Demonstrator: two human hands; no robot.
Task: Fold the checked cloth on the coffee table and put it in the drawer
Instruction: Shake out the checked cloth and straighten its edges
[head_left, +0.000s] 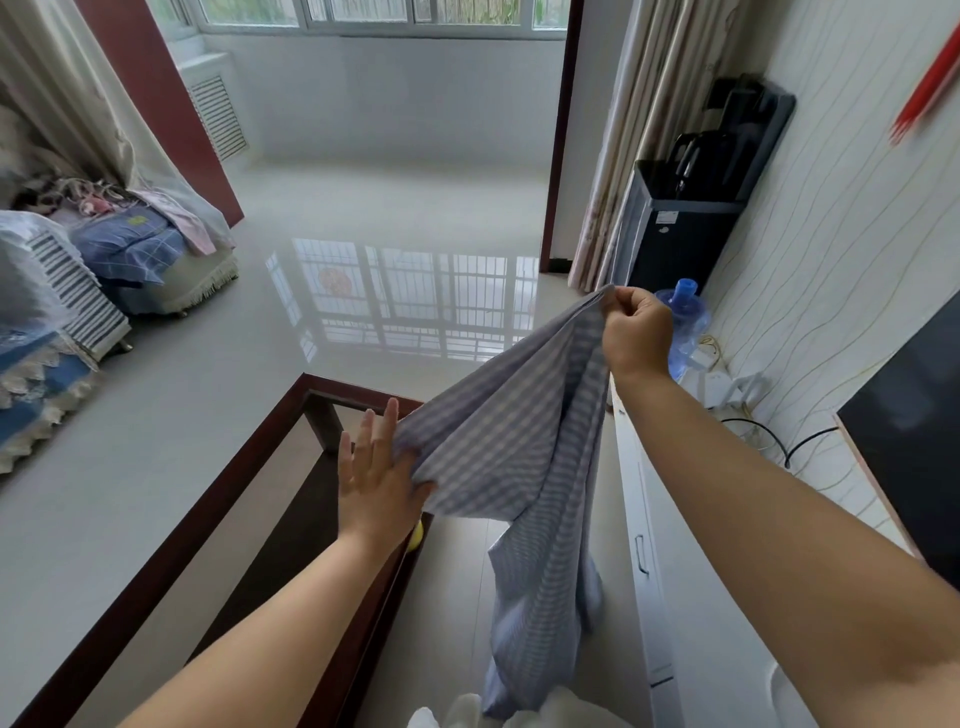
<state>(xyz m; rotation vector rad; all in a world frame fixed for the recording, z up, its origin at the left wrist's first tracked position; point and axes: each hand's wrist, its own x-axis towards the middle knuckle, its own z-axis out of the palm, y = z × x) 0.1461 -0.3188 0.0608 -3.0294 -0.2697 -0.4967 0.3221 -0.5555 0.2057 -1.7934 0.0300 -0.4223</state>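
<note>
The checked cloth (519, 467), blue-grey with pale stripes, hangs in the air between my two hands, its lower part drooping toward the floor. My right hand (636, 330) is raised and pinches one top corner in a closed fist. My left hand (376, 470) sits lower, over the coffee table's far right corner, thumb gripping the cloth's other edge with the fingers stretched out. The coffee table (218, 499) has a dark red wooden frame and a glass top. A white cabinet with drawer fronts and a handle (641, 553) stands to the right, its drawers closed.
A black water dispenser (691, 208) and a blue water bottle (685, 327) stand by the right wall. Cables lie on the cabinet top next to a dark screen (914, 441). A covered sofa (62, 291) lines the left side. Glossy floor stretches ahead.
</note>
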